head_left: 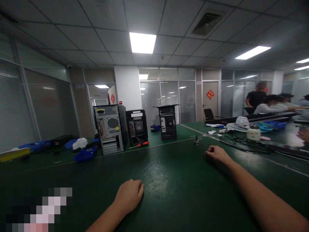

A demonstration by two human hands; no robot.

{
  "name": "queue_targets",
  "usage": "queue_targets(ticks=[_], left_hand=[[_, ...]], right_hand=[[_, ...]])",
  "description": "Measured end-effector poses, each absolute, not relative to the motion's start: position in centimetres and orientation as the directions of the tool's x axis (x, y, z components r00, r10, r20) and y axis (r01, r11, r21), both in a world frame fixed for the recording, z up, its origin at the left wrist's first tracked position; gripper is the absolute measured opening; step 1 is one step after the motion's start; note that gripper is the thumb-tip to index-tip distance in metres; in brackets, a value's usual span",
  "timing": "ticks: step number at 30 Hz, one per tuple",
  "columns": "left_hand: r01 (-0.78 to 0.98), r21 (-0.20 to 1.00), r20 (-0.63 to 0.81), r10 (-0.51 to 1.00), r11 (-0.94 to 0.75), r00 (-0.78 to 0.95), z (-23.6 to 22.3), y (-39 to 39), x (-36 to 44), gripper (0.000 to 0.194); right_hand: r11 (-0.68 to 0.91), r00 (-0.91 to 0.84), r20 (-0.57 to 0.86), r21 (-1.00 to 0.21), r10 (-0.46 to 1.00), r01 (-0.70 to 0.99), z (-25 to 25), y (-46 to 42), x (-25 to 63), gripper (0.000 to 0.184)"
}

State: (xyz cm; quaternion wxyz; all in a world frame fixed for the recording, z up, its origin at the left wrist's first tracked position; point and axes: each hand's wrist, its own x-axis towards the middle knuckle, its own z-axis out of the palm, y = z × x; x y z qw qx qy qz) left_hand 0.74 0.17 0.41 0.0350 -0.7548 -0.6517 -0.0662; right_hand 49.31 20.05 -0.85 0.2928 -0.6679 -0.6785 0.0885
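Observation:
My left hand [129,195] rests on the green tabletop [169,199] near the front, its fingers curled in and nothing showing in them. Farther off to the right, my right hand [217,154] lies on the same surface in a loose fist, with no object visible in it. Nearest to it is a small upright metal piece [196,140], apart from the fingers; its kind is too small to tell. Three computer cases stand beyond: a large grey-backed one [108,129], a black one [137,127] and a smaller black one [167,122]. A screwdriver [142,144] with a red handle lies before the middle case.
Blue trays [85,154] and a yellow tray [14,154] sit at the left. Toward the right are black cables [236,145], a white hat [241,123] and a cream-coloured pot [253,133]. Several people [267,104] are at the far right; a co-worker's hand [303,135] shows at the edge.

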Motion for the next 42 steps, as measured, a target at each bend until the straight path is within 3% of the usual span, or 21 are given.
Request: queue_targets(ticks=[8,15,23,28,33,36,42], left_hand=[[0.988,0.041,0.152,0.978,-0.149,0.142,0.4,0.3,0.7,0.039],[0.990,0.015,0.158,0.978,-0.140,0.136,0.0,0.4,0.6,0.039],[0.992,0.031,0.163,0.980,-0.119,0.112,-0.1,0.4,0.6,0.037],[0.976,0.189,0.196,0.978,-0.113,0.075,0.0,0.2,1.5,0.037],[0.843,0.444,0.222,0.948,-0.305,0.226,0.5,-0.9,3.6,0.042],[0.819,0.467,0.230,0.940,-0.333,0.251,0.4,-1.3,4.2,0.044],[0.800,0.493,0.213,0.939,-0.341,0.269,0.0,-1.0,4.0,0.045]], right_hand=[[0.153,0.010,0.316,-0.486,0.949,0.861,-1.1,20.4,49.6,0.030],[0.215,-0.088,0.261,-0.509,0.961,0.833,-1.3,19.8,49.1,0.040],[0.332,-0.202,0.289,-0.534,0.936,0.777,0.9,16.4,43.1,0.031],[0.647,-0.529,0.374,-0.400,0.761,0.648,3.1,10.7,33.1,0.027],[0.862,-0.773,0.385,-0.279,0.504,0.423,2.6,5.1,25.1,0.038],[0.886,-0.813,0.356,-0.233,0.460,0.400,1.7,3.6,23.3,0.058],[0.832,-0.771,0.313,-0.205,0.554,0.515,1.0,3.4,22.7,0.082]])
